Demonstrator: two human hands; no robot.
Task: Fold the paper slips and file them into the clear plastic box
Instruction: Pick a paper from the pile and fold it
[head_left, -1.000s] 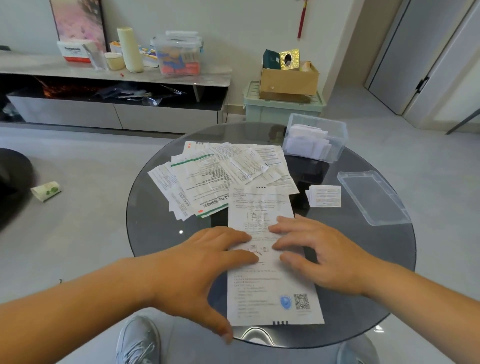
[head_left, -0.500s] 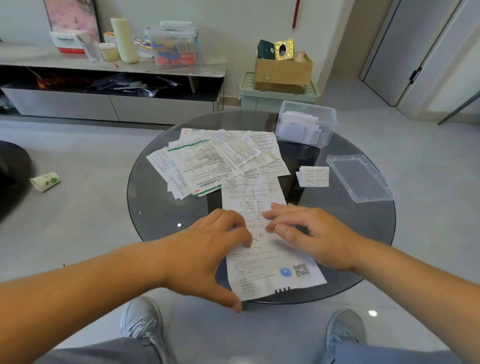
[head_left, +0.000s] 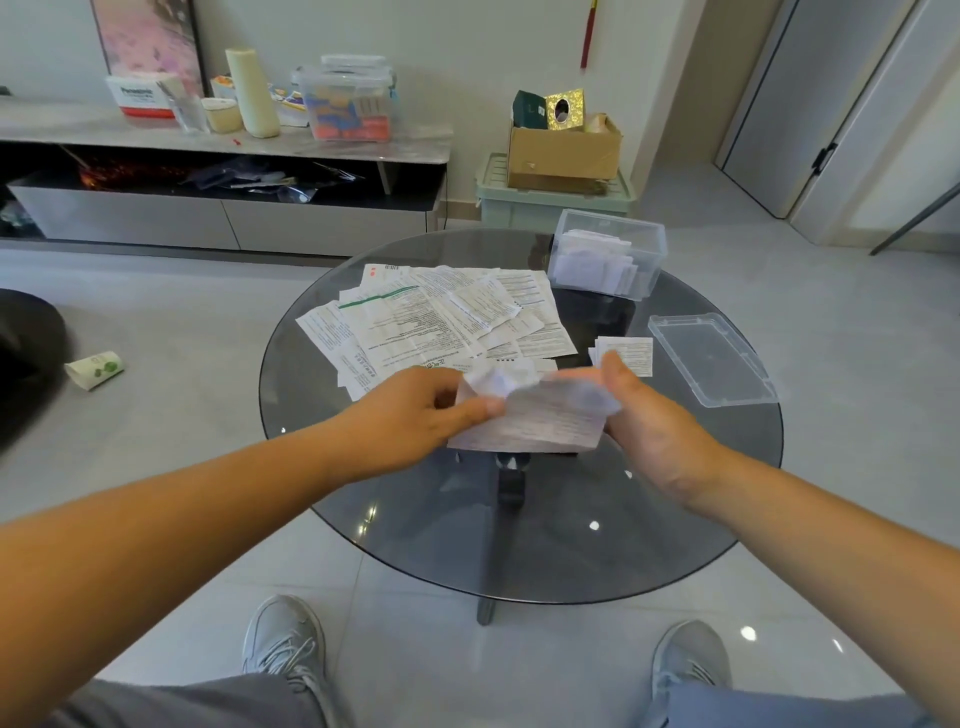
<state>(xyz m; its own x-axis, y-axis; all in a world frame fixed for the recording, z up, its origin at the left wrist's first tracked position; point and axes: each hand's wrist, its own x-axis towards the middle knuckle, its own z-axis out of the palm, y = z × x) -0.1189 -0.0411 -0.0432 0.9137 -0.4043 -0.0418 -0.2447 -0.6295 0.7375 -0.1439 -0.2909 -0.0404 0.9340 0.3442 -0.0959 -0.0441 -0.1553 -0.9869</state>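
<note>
A long white paper slip (head_left: 535, 418) is lifted off the round glass table (head_left: 519, 545) and bent over on itself, blurred by motion. My left hand (head_left: 415, 415) pinches its left edge and my right hand (head_left: 649, 421) grips its right edge. Behind them lies a spread pile of unfolded slips (head_left: 441, 317). A small folded slip (head_left: 631, 353) rests just beyond my right thumb. The clear plastic box (head_left: 644, 249) stands at the table's far right with several folded slips inside.
The box's clear lid (head_left: 711, 374) lies flat at the table's right edge. A cardboard box (head_left: 563, 148) on a green crate sits behind the table. A low cabinet (head_left: 223, 156) runs along the wall. My shoes (head_left: 285, 644) show under the glass.
The long slip lay flat under both hands; now both hands have picked it up and are folding its near half over, further from me on the table.
</note>
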